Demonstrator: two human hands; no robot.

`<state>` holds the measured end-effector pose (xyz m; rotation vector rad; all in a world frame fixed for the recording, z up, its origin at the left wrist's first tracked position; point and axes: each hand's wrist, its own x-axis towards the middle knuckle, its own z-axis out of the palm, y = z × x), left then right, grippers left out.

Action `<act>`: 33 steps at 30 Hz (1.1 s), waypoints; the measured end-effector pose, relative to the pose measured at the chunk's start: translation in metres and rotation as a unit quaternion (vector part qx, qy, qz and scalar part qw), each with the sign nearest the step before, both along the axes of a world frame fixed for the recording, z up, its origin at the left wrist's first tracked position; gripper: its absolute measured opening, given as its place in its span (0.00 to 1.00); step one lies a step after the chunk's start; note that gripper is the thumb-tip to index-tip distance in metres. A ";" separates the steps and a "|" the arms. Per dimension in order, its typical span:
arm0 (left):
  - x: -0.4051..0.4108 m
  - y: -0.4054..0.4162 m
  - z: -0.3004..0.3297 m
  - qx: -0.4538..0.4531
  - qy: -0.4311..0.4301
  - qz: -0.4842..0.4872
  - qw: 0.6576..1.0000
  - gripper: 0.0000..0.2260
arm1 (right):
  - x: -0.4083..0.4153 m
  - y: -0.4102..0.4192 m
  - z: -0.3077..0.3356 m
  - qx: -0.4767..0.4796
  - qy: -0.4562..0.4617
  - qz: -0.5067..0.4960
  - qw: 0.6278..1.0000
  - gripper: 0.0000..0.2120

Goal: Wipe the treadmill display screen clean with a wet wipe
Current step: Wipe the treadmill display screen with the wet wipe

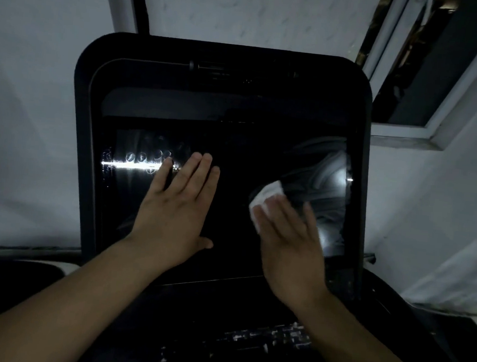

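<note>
- Black glossy treadmill display screen fills the middle of the head view, set in a dark rounded console frame.
- Left hand: flat on the left half of the screen, fingers straight and close together, thumb out to the side. Grip spread, holding nothing.
- Right hand: on the right half of the screen, blurred. Fingers extended, pressing a white wet wipe against the glass.
- Wipe is bunched, sticks out past the fingertips, touching the screen right of centre.
- Smudge marks and a bright light streak on the screen just left of the left hand's fingertips.
- Pale wall behind; window frame at upper right.
</note>
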<state>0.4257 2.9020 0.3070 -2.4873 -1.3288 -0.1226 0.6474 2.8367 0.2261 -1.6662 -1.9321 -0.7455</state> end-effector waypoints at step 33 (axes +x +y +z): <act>0.011 -0.003 0.003 -0.026 0.000 0.005 1.000 0.57 | 0.066 0.005 0.022 -0.002 0.032 -0.095 0.995 0.23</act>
